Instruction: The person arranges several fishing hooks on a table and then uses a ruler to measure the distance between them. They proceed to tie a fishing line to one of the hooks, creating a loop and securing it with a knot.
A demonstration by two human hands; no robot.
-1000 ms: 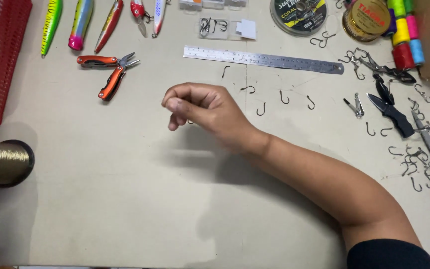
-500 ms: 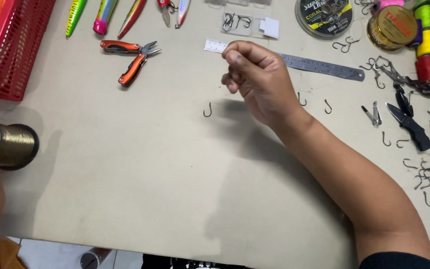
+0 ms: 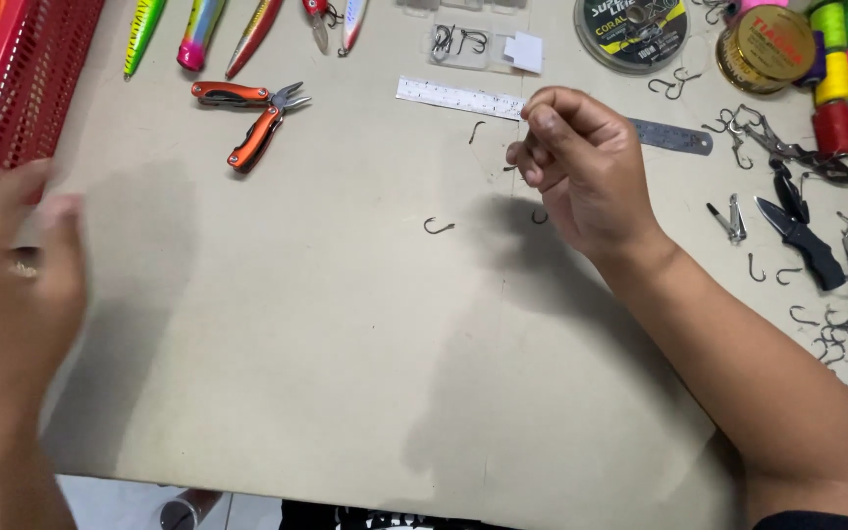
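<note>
Head view. Right hand [image 3: 581, 172] raised just over the beige table [image 3: 326, 373], thumb and forefinger [image 3: 547, 118] pinched tight at the tips, other fingers curled under. Whatever sits in the pinch is too small to make out; a thin dark bit at the lower knuckles, likely a fish hook [image 3: 514, 169], but I cannot say for sure. Judged from the hooks all round, the step in hand is fine work on a single hook.

Left hand [image 3: 12, 265] at the left edge of frame, blurred, fingers spread and loose; it appears to hold nothing, though the blur hides the palm.

Around the pinching fingers: a steel ruler [image 3: 463, 98] runs just behind the fingertips. One loose hook [image 3: 438, 227] lies well to the left of the knuckles, another small hook [image 3: 476, 130] just left of the fingertips, a third [image 3: 539, 217] under the heel of the hand. Orange multi-tool pliers [image 3: 252, 118] farther left; fishing lures [image 3: 198, 34] beyond those. Right of the wrist: nail clippers [image 3: 733, 218], a black folding knife [image 3: 799, 236], a scatter of hooks [image 3: 836, 334].

To do it well, in my judgement: keep the pinch on the shank, point turned away from the fingertip; bring the left hand in steady before any threading; work low over the table so that a dropped hook stays findable.
</note>
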